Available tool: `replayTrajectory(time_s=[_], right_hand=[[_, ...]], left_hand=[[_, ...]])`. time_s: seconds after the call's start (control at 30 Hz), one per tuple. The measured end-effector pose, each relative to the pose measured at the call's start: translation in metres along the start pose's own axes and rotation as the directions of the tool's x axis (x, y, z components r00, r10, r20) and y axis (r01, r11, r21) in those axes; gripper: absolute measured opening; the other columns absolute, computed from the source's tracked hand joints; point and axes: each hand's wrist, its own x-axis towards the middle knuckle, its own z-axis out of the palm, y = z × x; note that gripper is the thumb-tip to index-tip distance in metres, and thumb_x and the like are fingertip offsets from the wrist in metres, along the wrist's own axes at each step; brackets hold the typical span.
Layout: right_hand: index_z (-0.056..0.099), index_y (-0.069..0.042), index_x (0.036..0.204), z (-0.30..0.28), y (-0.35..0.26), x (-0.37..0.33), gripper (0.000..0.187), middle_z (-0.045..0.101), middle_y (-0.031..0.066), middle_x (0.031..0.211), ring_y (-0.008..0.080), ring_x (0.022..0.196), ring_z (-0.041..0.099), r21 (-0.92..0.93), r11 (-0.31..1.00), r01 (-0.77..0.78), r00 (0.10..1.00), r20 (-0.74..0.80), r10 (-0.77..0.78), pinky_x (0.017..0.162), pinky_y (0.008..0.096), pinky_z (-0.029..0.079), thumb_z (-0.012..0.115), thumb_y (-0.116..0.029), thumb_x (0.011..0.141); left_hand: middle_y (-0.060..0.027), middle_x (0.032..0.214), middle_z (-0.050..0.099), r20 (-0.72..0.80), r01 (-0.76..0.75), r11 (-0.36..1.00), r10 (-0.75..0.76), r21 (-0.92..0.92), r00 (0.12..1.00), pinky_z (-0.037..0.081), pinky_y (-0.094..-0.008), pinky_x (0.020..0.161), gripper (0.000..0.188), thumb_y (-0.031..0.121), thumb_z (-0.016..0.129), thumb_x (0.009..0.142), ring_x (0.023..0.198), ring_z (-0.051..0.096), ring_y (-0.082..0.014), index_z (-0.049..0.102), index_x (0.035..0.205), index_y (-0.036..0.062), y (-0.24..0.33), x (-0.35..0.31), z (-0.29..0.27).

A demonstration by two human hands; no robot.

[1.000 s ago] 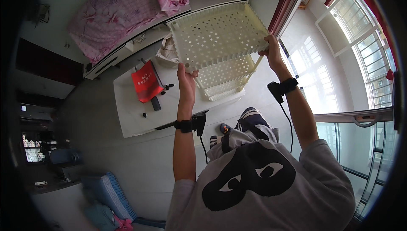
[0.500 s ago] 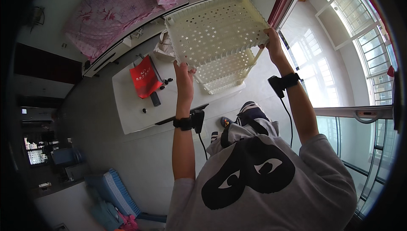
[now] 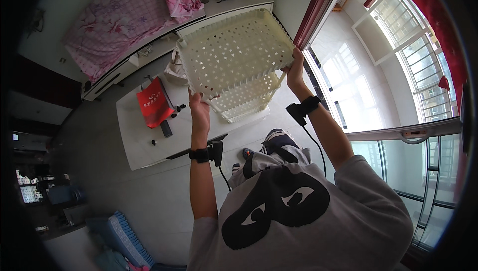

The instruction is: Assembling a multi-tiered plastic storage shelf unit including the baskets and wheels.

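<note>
A cream plastic storage rack (image 3: 234, 47) with star-shaped holes and at least two tiers is in front of me, its upper tier tilted toward me. My left hand (image 3: 199, 111) is closed on its near left corner. At its right corner, my right hand (image 3: 296, 69) grips the rim, with the fingers partly hidden behind it. The lower tier (image 3: 244, 104) shows beneath the upper one, overlapping the edge of a white table (image 3: 142, 146). A black strap with a small device and cable is on each of my wrists.
On the table are a red bag (image 3: 155, 103), a dark oblong object (image 3: 166, 129) and several small black items. Beyond stands a long white cabinet with a pink floral cloth (image 3: 119, 17) over it. To the right are a glass door frame (image 3: 403, 134) and a barred window (image 3: 423, 62).
The view has shifted, so the room sits farther left in the picture. Both hands keep hold of the rack, which stays raised and tilted.
</note>
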Motion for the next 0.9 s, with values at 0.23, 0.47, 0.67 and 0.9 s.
replayTrajectory(time_s=[0.23,0.47,0.67,0.9], right_hand=[[0.054,-0.004,0.088,-0.016,0.019,0.007,0.060,0.050,0.0009,0.066,0.0073,0.048,0.041,-0.065,0.996,0.061,0.997,-0.050,-0.064,0.044,0.0222,0.032,0.034,-0.061,0.094],[0.045,-0.004,0.081,-0.024,0.023,0.010,0.068,0.046,0.0016,0.059,0.0094,0.039,0.039,-0.078,0.995,0.060,0.994,0.091,-0.053,0.036,0.0235,0.028,0.042,-0.072,0.086],[0.056,0.001,0.090,-0.012,0.010,0.012,0.081,0.053,0.0024,0.063,0.0089,0.042,0.044,-0.107,0.994,0.005,0.991,0.137,0.010,0.037,0.0234,0.030,0.039,-0.079,0.082],[0.058,-0.004,0.105,-0.029,0.032,0.021,0.075,0.058,-0.0013,0.076,0.0054,0.056,0.052,-0.047,0.999,-0.011,0.999,0.041,0.013,0.044,0.0198,0.036,0.052,-0.074,0.078]], left_hand=[[-0.0101,0.140,0.041,0.025,0.029,1.000,-0.029,0.000,0.999,0.038,-0.0430,0.102,0.077,0.040,0.056,0.084,0.127,0.042,-0.0246,0.025,0.146,0.0066,0.009,0.000,0.011],[-0.0106,0.144,0.038,0.052,0.068,0.998,-0.067,-0.012,0.996,0.025,-0.0424,0.112,0.083,0.041,0.061,0.080,0.134,0.035,-0.0250,0.026,0.146,0.0036,0.030,-0.004,0.019],[-0.0094,0.144,0.038,0.019,0.184,0.979,-0.183,-0.087,0.983,0.023,-0.0449,0.114,0.097,0.041,0.074,0.070,0.135,0.034,-0.0264,0.027,0.146,0.0038,0.033,-0.012,0.009],[-0.0109,0.140,0.044,-0.035,0.245,0.961,-0.251,-0.128,0.967,0.029,-0.0488,0.110,0.089,0.033,0.075,0.074,0.129,0.042,-0.0293,0.030,0.144,0.0028,0.026,-0.015,-0.017]])
